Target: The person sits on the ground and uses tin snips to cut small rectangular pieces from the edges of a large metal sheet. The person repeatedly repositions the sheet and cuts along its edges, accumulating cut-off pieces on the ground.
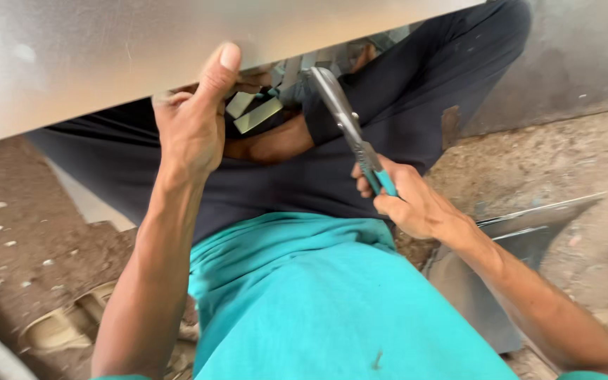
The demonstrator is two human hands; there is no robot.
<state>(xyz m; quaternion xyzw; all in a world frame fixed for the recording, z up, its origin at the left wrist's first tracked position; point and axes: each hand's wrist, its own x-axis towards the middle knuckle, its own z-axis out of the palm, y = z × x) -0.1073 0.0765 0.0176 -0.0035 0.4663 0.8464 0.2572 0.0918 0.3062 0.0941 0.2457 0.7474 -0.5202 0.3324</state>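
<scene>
A person seated on a dirt floor, seen from their own head camera looking down over a turquoise shirt [304,309] and dark trousers [388,105].

A large pale metal sheet [142,49] fills the frame from nine o'clock across to one o'clock, its lower edge slanting upward to the right. The left hand [191,119], just left of centre, grips this edge: the thumb lies flat against the sheet's near face, pointing toward twelve o'clock, while the fingers curl behind the edge and are mostly hidden.

The right hand [409,200], at about three o'clock from centre, is wrapped tightly around the turquoise handles of metal snips [350,127]. The grey blades run up toward eleven o'clock, their tips meeting the sheet's lower edge just right of the left thumb. Whether the blades are parted cannot be made out.

Small cut metal strips [255,112] hang blurred beneath the edge, between the two hands. Another metal sheet [529,225] lies on the ground at four o'clock, partly covered by the right forearm. A sandal [72,320] shows at seven o'clock.
</scene>
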